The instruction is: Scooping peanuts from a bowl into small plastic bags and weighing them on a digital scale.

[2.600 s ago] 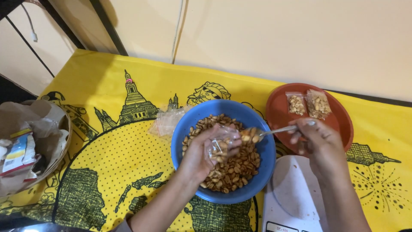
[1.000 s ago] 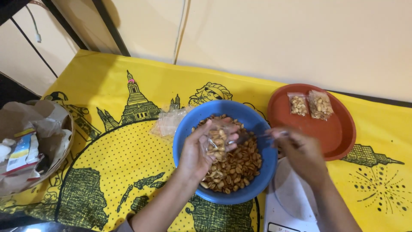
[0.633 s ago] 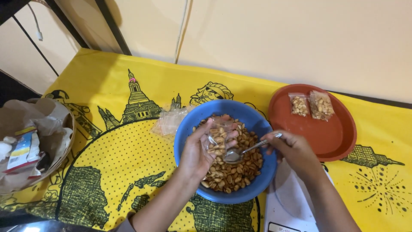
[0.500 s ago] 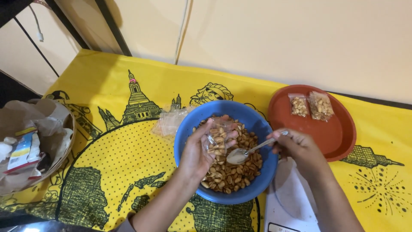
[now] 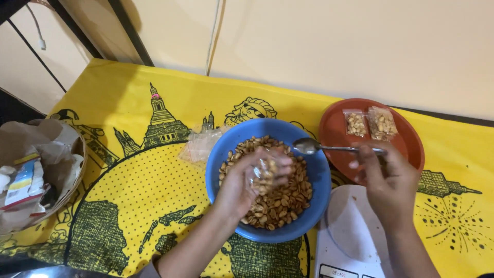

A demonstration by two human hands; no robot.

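Note:
A blue bowl [image 5: 221, 154] full of roasted peanuts [image 5: 280, 208] stands in the middle of the yellow printed tablecloth. Over it, my left hand [image 5: 242, 183] holds a small clear plastic bag [image 5: 263, 172] partly filled with peanuts. My right hand [image 5: 388, 180] grips a metal spoon [image 5: 314, 146] by its handle; the spoon's bowl looks empty and hovers above the blue bowl's right rim. To the right, a red plate [image 5: 411, 149] carries two filled small peanut bags [image 5: 368, 123].
A white kitchen scale [image 5: 350, 237] sits at the front right, under my right wrist. Several empty clear bags [image 5: 200, 146] lie left of the bowl. A basket [image 5: 77, 164] with paper and packets is at the far left. A cream wall rises behind the table.
The spoon dipped into the peanuts, tipped toward the bag in my left hand, and has now lifted back to the right, empty. My left hand stayed over the bowl with the bag.

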